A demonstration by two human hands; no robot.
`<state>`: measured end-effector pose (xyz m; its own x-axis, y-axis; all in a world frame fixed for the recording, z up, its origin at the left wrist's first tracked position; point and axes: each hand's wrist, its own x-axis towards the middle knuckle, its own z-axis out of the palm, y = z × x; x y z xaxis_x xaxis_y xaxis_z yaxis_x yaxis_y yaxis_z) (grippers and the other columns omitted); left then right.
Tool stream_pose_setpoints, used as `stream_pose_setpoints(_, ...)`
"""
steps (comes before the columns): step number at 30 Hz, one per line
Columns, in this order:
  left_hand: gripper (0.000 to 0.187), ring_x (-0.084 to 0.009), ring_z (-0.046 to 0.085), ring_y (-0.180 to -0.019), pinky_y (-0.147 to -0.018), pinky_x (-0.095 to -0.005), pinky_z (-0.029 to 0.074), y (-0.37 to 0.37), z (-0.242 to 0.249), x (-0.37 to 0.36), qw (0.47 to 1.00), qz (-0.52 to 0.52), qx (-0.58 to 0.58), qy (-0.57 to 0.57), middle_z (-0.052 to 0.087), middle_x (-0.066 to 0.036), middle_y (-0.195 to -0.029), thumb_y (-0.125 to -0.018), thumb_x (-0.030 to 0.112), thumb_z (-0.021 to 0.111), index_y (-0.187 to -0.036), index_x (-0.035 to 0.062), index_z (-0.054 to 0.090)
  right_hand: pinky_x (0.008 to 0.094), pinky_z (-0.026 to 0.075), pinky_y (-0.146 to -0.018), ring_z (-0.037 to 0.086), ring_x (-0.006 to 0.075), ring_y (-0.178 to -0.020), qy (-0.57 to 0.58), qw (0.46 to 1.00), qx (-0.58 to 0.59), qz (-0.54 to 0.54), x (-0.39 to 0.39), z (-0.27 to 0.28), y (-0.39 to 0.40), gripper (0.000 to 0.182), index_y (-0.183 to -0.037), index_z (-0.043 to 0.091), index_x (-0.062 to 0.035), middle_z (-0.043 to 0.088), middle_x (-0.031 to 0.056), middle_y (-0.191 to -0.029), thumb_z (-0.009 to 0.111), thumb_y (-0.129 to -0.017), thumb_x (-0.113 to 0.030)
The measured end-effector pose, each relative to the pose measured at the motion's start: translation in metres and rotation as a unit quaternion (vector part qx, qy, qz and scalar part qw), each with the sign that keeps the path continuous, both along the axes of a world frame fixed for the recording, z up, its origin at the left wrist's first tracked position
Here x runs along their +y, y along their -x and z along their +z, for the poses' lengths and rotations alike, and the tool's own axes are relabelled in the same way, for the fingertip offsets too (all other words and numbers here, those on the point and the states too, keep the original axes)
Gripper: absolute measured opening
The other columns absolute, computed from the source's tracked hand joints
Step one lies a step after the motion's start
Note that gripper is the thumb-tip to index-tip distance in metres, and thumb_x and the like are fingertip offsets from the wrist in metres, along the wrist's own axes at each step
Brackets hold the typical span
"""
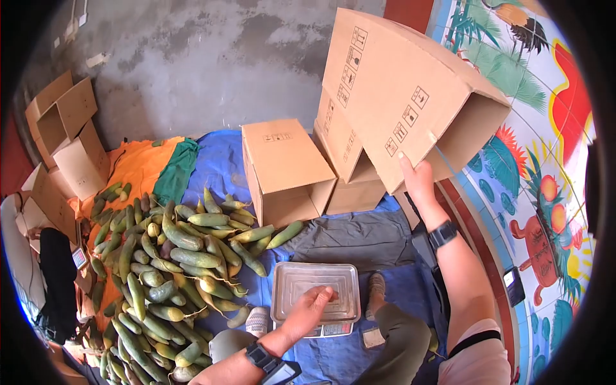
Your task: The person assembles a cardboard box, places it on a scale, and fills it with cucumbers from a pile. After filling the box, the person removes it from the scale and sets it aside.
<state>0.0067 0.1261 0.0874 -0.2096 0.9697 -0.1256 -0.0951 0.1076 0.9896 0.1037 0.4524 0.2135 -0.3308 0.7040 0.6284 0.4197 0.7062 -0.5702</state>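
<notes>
My right hand (417,176) grips the lower edge of a large cardboard box (385,96), thumb on its outer face. The box is tilted, with its open end toward the lower right. My left hand (310,309) is closed, fingers curled, over a clear plastic tray (282,282). Under the tray is a scale (338,329), mostly hidden, with its front panel showing. To the left lies a big heap of long green radishes (183,237), several reaching close to the tray.
Another cardboard box (282,154) lies on its side ahead, beside more boxes (362,189). Blue sheeting (218,160) and an orange sheet (138,160) cover the floor. Boxes (83,160) and a person's dark sleeve (58,276) are at the left. A painted tile wall (545,160) runs along the right.
</notes>
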Motion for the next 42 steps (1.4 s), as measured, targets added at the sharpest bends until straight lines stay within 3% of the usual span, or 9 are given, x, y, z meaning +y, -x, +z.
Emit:
stream_pose_setpoints(3, 0.045, -0.0217, 0.06, -0.089, -0.083, -0.0315, 0.044, 0.0, -0.009, 0.004, 0.997, 0.069, -0.028, -0.037, 0.064, -0.014, -0.089, -0.096, 0.037, 0.043, -0.095, -0.0032, 0.062, 0.0312, 0.048, -0.071, 0.062, 0.0175, -0.075, 0.093, 0.985, 0.134, 0.06, 0.008, 0.007, 0.004, 0.031, -0.099, 0.06, 0.008, 0.067, 0.0135, -0.086, 0.06, -0.084, -0.019)
stream_pose_setpoints(10, 0.042, -0.017, 0.056, -0.093, -0.082, -0.0313, 0.043, 0.003, -0.014, 0.011, 0.998, 0.062, 0.001, -0.023, 0.063, -0.008, -0.098, -0.096, 0.037, 0.043, -0.102, -0.0009, 0.06, 0.0268, 0.045, -0.079, 0.058, 0.0132, -0.087, -0.051, 0.984, 0.163, 0.044, -0.063, 0.079, -0.046, 0.029, -0.106, 0.057, 0.0066, 0.064, 0.0102, -0.099, 0.057, -0.088, -0.016)
stream_pose_setpoints(14, 0.041, -0.018, 0.056, -0.097, -0.084, -0.0319, 0.043, 0.0, -0.007, 0.013, 0.996, 0.074, -0.031, -0.036, 0.062, -0.007, -0.102, -0.094, 0.038, 0.046, -0.107, 0.0008, 0.057, 0.0261, 0.044, -0.082, 0.057, 0.0129, -0.091, -0.032, 0.982, 0.187, 0.003, -0.121, 0.119, -0.084, 0.028, -0.109, 0.056, 0.0057, 0.063, 0.0093, -0.101, 0.055, -0.09, -0.015)
stream_pose_setpoints(20, 0.053, -0.0241, 0.05, -0.112, -0.09, -0.0359, 0.041, -0.007, -0.004, 0.014, 0.984, 0.119, -0.072, -0.107, 0.045, -0.015, -0.129, -0.094, 0.039, 0.044, -0.135, 0.0087, 0.032, 0.0255, 0.044, -0.082, 0.056, 0.0117, -0.092, -0.092, 0.981, 0.17, 0.008, -0.194, 0.144, -0.128, 0.03, -0.111, 0.054, 0.0057, 0.061, 0.0092, -0.104, 0.054, -0.09, -0.015)
stream_pose_setpoints(23, 0.069, -0.0309, 0.035, -0.127, -0.101, -0.0398, 0.035, 0.004, 0.003, 0.011, 0.971, 0.134, -0.099, -0.171, 0.022, -0.019, -0.145, -0.094, 0.045, 0.04, -0.145, 0.0129, 0.006, 0.0259, 0.045, -0.082, 0.057, 0.0135, -0.092, 0.011, 0.979, 0.2, 0.046, -0.226, 0.152, -0.137, 0.032, -0.113, 0.052, 0.0066, 0.061, 0.0096, -0.104, 0.053, -0.09, -0.015)
stream_pose_setpoints(27, 0.077, -0.0332, 0.027, -0.132, -0.103, -0.0412, 0.032, 0.008, 0.005, 0.009, 0.944, 0.226, -0.125, -0.204, 0.01, -0.018, -0.148, -0.093, 0.05, 0.038, -0.146, 0.0128, -0.004, 0.0264, 0.046, -0.079, 0.059, 0.0141, -0.088, 0.066, 0.981, 0.182, 0.021, -0.241, 0.144, -0.154, 0.032, -0.113, 0.052, 0.0069, 0.061, 0.0096, -0.103, 0.053, -0.09, -0.016)
stream_pose_setpoints(31, 0.076, -0.0382, 0.018, -0.134, -0.11, -0.0393, 0.018, 0.003, -0.013, 0.008, 0.933, 0.293, -0.035, -0.204, 0.012, -0.027, -0.144, -0.093, 0.039, 0.043, -0.143, -0.0025, 0.003, 0.0267, 0.047, -0.076, 0.06, 0.0135, -0.082, 0.152, 0.97, 0.172, 0.083, -0.248, 0.117, -0.158, 0.031, -0.111, 0.054, 0.0062, 0.063, 0.0087, -0.099, 0.055, -0.089, -0.016)
stream_pose_setpoints(38, 0.079, -0.0517, 0.021, -0.129, -0.108, -0.0426, 0.022, -0.011, -0.04, 0.001, 0.953, 0.255, 0.165, 0.006, 0.013, -0.041, -0.137, -0.088, 0.048, 0.05, -0.139, -0.0052, 0.022, 0.0244, 0.047, -0.074, 0.06, 0.0119, -0.081, 0.205, 0.967, 0.11, 0.108, -0.251, 0.114, -0.148, 0.028, -0.108, 0.057, 0.0057, 0.064, 0.0083, -0.096, 0.054, -0.087, -0.012)
stream_pose_setpoints(42, 0.078, -0.0506, 0.027, -0.127, -0.107, -0.0424, 0.025, -0.01, -0.045, -0.005, 0.974, 0.179, 0.132, 0.054, 0.023, -0.04, -0.134, -0.087, 0.055, 0.046, -0.136, -0.0038, 0.03, 0.0243, 0.047, -0.073, 0.06, 0.0119, -0.081, 0.233, 0.968, 0.039, 0.082, -0.24, 0.111, -0.144, 0.027, -0.107, 0.057, 0.0065, 0.064, 0.0087, -0.095, 0.051, -0.086, -0.009)
